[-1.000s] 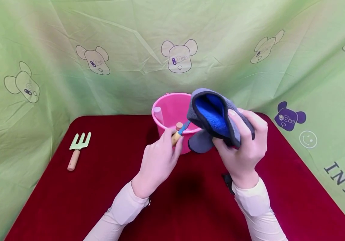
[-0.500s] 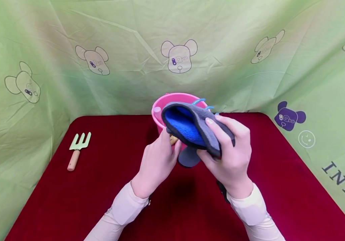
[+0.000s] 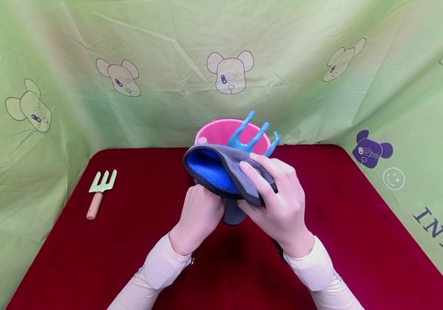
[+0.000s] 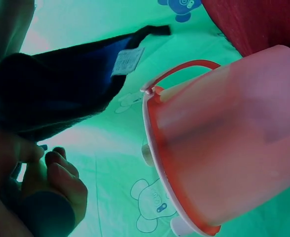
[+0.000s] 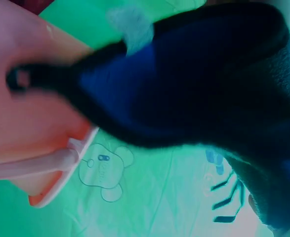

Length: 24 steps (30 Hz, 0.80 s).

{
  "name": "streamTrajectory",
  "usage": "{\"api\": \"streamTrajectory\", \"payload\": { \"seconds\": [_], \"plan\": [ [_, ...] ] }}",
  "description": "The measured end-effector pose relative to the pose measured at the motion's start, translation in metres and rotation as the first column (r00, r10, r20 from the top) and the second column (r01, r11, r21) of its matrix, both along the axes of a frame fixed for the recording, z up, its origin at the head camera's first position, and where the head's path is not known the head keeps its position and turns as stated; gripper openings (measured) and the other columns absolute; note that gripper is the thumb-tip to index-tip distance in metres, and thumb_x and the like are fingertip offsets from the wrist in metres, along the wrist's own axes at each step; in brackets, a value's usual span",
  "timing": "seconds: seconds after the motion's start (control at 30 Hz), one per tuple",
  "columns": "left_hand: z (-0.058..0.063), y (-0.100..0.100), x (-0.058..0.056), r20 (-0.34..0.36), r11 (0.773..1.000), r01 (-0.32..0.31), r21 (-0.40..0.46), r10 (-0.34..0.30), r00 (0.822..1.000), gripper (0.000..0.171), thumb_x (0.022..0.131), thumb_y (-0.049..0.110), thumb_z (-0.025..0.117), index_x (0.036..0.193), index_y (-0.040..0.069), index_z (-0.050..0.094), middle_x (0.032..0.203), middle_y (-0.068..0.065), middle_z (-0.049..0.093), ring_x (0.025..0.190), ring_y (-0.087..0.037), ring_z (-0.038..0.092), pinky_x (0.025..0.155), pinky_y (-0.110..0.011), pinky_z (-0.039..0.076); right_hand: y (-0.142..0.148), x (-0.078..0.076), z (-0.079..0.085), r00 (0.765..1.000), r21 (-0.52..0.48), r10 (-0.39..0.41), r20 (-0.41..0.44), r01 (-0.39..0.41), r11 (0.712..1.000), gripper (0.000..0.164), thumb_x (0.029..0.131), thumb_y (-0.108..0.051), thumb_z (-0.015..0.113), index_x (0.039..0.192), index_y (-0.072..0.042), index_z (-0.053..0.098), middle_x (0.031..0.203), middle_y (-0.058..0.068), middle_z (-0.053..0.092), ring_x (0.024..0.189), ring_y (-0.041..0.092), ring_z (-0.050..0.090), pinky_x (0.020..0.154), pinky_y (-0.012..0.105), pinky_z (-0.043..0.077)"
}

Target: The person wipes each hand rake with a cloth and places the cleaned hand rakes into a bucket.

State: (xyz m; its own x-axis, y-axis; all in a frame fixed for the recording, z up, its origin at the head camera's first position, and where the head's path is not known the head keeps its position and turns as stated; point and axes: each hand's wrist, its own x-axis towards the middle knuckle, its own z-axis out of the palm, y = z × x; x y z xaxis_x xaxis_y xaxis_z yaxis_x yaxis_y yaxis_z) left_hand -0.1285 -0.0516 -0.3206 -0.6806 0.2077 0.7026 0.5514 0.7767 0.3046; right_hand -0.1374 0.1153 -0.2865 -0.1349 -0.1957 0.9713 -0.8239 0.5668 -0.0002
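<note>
In the head view, my right hand (image 3: 279,206) pinches a grey fleece mitt (image 3: 229,161) with black trim and a blue lining. Its opening faces me, and its thumb part hangs below. My left hand (image 3: 202,215), partly covered by the mitt, grips a hand rake by its wooden handle (image 4: 33,173), seen in the left wrist view. Beyond the mitt, the rake's curved blue tines (image 3: 244,144) point up and away over a pink bucket (image 3: 219,131). The right wrist view shows the mitt's dark opening (image 5: 184,89), with a label and a hanging loop.
A pale green garden fork (image 3: 103,187) with a wooden handle lies on the red table (image 3: 148,241), to the left. The lilac end (image 3: 202,141) of another item shows in the bucket. Green printed cloth (image 3: 167,107) stands behind and along the sides.
My right hand has brought the mitt left and lower, in front of my left hand. The rake's blue tines have come into view past the mitt. My left hand has hardly moved.
</note>
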Motion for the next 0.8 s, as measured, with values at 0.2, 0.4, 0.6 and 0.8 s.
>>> {"api": "streamTrajectory", "payload": {
  "seconds": [0.2,0.4,0.6,0.8],
  "plan": [
    [0.002,0.002,0.001,-0.004,1.000,-0.007,0.009,0.007,1.000,0.015,0.093,0.010,0.069,0.088,0.007,0.055,0.058,-0.005,0.057,0.045,-0.021,0.053,0.041,-0.032,0.039,-0.001,-0.003,-0.006,0.996,0.009,-0.028,0.082,0.027,1.000,0.041,0.086,-0.019,0.062,0.123,-0.004,0.070,0.122,0.020,0.069,0.106,0.041,0.061,0.090,0.050,0.048],
    [0.003,0.004,0.003,0.013,1.000,-0.004,0.004,0.004,1.000,0.015,0.093,0.010,0.069,0.086,0.008,0.056,0.060,-0.004,0.057,0.046,-0.020,0.052,0.042,-0.032,0.041,-0.002,-0.002,-0.009,0.997,0.031,-0.051,0.060,0.050,0.998,0.045,0.085,-0.018,0.061,0.126,0.000,0.066,0.127,0.018,0.066,0.112,0.040,0.056,0.092,0.050,0.045],
    [-0.001,0.005,0.003,-0.009,1.000,0.001,-0.008,-0.001,1.000,0.011,0.089,0.008,0.071,0.088,0.007,0.060,0.061,-0.006,0.060,0.048,-0.024,0.058,0.043,-0.037,0.047,-0.001,-0.003,-0.009,0.998,0.158,-0.061,0.035,0.054,0.986,0.038,0.090,-0.022,0.063,0.128,-0.015,0.063,0.132,0.016,0.063,0.116,0.042,0.052,0.086,0.055,0.044],
    [-0.004,0.003,0.003,-0.039,0.998,0.069,-0.003,-0.069,0.997,0.013,0.082,0.007,0.075,0.093,0.007,0.067,0.071,-0.006,0.068,0.055,-0.026,0.064,0.049,-0.038,0.050,-0.003,-0.001,-0.011,0.996,0.195,-0.086,0.013,0.082,0.977,0.039,0.091,-0.035,0.064,0.127,-0.022,0.067,0.132,0.013,0.064,0.115,0.043,0.049,0.084,0.053,0.040]
  ]
}}
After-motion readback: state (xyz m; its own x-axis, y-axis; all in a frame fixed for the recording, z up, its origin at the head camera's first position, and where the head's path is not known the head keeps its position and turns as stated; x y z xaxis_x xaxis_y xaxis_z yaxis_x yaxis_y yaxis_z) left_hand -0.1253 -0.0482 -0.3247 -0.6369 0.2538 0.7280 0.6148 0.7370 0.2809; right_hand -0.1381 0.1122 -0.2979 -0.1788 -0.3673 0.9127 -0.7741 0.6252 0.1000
